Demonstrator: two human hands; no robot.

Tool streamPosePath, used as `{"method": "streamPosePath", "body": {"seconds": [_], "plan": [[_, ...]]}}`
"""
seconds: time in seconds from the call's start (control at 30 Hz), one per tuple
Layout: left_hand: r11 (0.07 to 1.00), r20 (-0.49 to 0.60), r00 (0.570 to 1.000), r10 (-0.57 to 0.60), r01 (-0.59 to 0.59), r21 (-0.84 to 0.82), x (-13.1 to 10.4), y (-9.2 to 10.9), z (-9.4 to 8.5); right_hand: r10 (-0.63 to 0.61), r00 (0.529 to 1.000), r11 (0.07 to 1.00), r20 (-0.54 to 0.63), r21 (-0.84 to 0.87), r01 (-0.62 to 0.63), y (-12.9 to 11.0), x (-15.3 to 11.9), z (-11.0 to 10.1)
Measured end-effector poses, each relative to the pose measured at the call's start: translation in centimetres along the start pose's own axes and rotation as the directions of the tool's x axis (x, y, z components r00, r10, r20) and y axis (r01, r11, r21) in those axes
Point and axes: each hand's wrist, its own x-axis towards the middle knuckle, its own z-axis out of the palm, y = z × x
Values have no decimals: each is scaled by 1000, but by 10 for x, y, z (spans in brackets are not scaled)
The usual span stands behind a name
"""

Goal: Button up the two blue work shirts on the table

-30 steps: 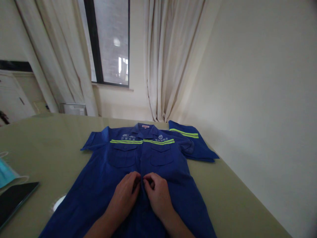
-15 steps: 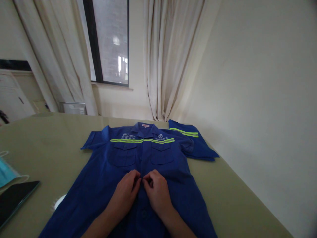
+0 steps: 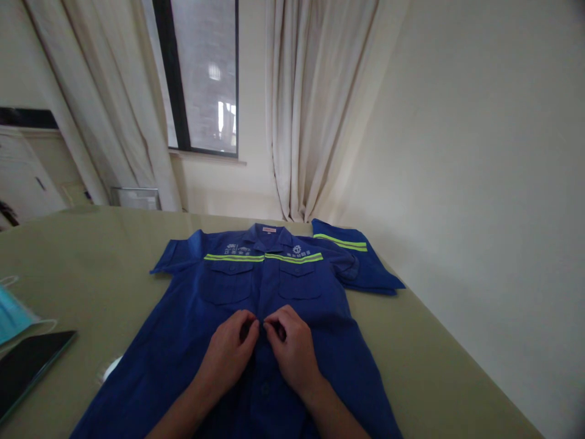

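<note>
A dark blue short-sleeved work shirt (image 3: 292, 283) lies front up on the table, collar at the far end, with a yellow-green reflective stripe across the chest and two flapped pockets. My left hand (image 3: 233, 344) pinches the front placket from the left, below the pockets. From the other side, my right hand (image 3: 292, 344) pinches the same placket, its fingertips close to the left ones. Any button between the fingers is hidden. Lower down the placket a dark button (image 3: 265, 388) shows between my wrists.
A folded blue garment (image 3: 372, 259) with the same stripe lies by the shirt's right sleeve. At the left are a black phone (image 3: 34, 366), a light blue face mask (image 3: 13, 314) and a partly covered white object (image 3: 112, 367). The table (image 3: 439, 366) meets a wall at the right.
Both hands stay pinched at the placket and have shifted slightly up along it. The shirt lies almost the same.
</note>
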Motion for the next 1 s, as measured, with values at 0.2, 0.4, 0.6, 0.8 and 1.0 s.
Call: {"method": "streamPosePath", "body": {"seconds": [0.2,0.4,0.6,0.8,1.0], "plan": [[994,62,998,25,-19,-105,3,-2,-4,-17,1000,999,-10,42,18,2,-1,-1],[987,84,996,16,-2,-161,5,-5,-4,18,1000,996,-20,87,-16,2,0,-1],[994,43,997,68,-71,78,2,-5,2,181,983,963,-22,205,-173,4,5,0],[894,-16,961,275,-249,372,-5,-8,3,340,926,853,165,360,-377,16,10,-2],[884,53,941,335,-333,329,-1,-4,-2,227,968,944,111,220,-246,11,6,-13]]}}
